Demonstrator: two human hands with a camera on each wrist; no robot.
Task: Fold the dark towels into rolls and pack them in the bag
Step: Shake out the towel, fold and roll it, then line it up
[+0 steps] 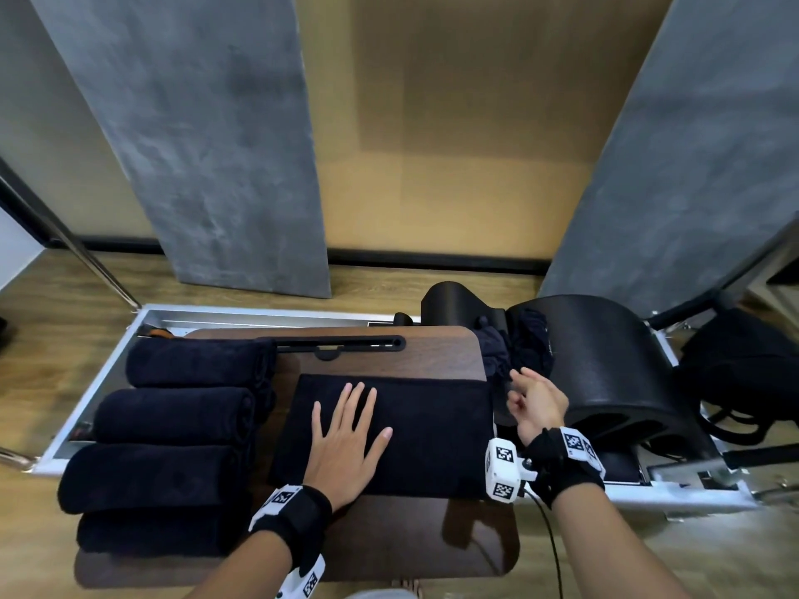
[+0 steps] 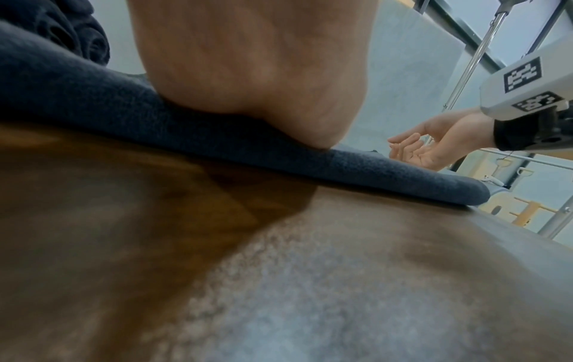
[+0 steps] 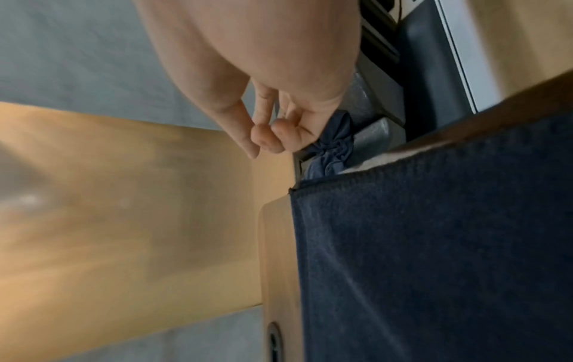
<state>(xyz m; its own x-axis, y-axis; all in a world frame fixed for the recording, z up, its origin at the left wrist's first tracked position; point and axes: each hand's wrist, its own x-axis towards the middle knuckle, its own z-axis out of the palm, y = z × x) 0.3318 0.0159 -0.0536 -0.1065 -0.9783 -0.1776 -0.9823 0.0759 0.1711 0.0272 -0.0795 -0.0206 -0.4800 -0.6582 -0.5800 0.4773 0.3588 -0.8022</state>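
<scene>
A dark towel (image 1: 432, 434) lies folded flat on the brown board (image 1: 389, 542). My left hand (image 1: 350, 430) presses flat on it with fingers spread; in the left wrist view its palm (image 2: 248, 73) sits on the towel's edge (image 2: 372, 169). My right hand (image 1: 529, 397) hovers past the towel's right edge with fingers loosely curled and holds nothing; in the right wrist view the fingers (image 3: 263, 127) hang above the towel's corner (image 3: 434, 257). Several rolled dark towels (image 1: 173, 417) lie stacked at the left. A black bag (image 1: 743, 373) rests at the far right.
A black curved barrel (image 1: 605, 365) stands right of the board, with crumpled dark cloth (image 1: 514, 348) bunched against it. A silver metal frame (image 1: 259, 315) surrounds the board. Grey panels (image 1: 207, 144) lean on the wall behind. Wooden floor lies around.
</scene>
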